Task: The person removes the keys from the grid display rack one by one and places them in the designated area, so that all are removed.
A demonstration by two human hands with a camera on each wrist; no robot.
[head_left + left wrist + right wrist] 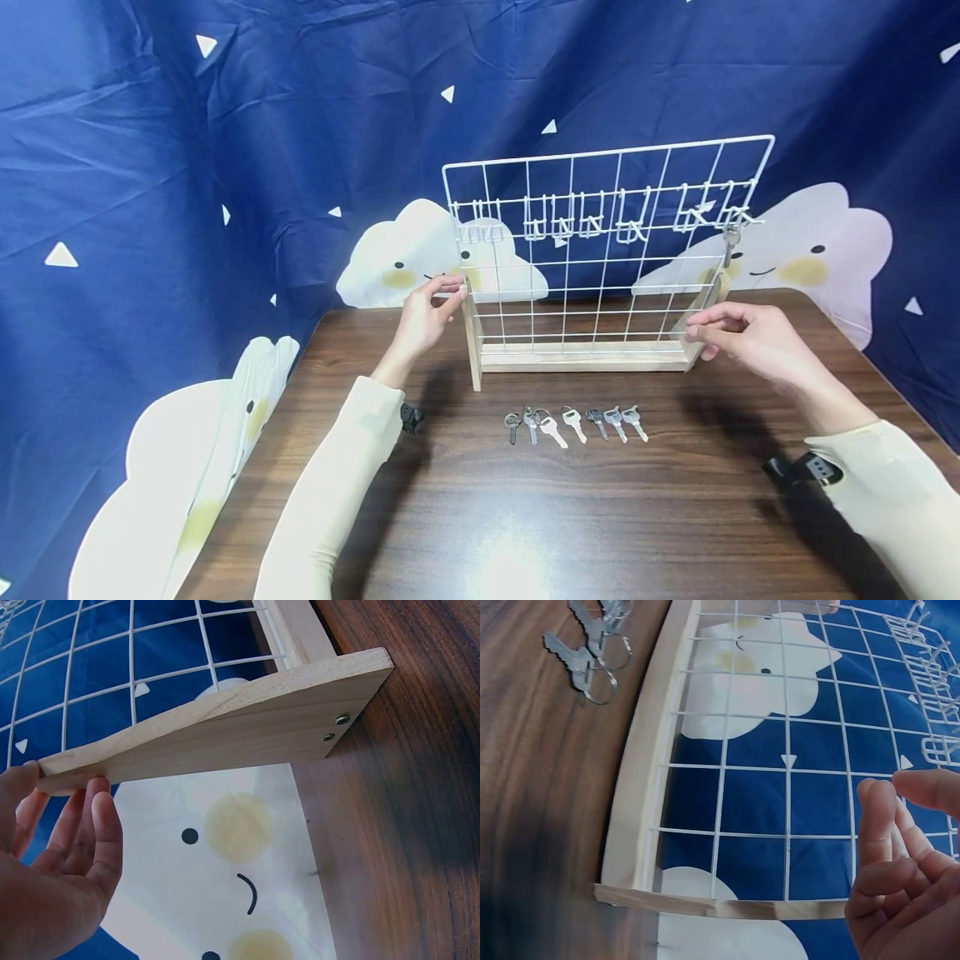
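Observation:
A white wire grid rack (592, 313) on a wooden stand is upright on the table. At its left end my left hand (429, 312) grips the wooden side panel (247, 720), thumb on one edge and fingers on the other. My right hand (900, 862) is by the right side panel (727, 908), fingers loosely bent, thumb near the index fingertip, nothing visible between them. Several white wire hooks (632, 229) hang along the grid's upper part. One key (731, 237) hangs at the rightmost hook. In front of the rack lies a row of several keys (573, 423) with rings.
The brown wood-grain table (600, 508) reaches back to a dark blue curtain (337, 108) with white clouds and triangles. The stand's wooden base bar (585, 358) runs between both side panels. Black wrist devices (821, 468) sit by the cream sleeves.

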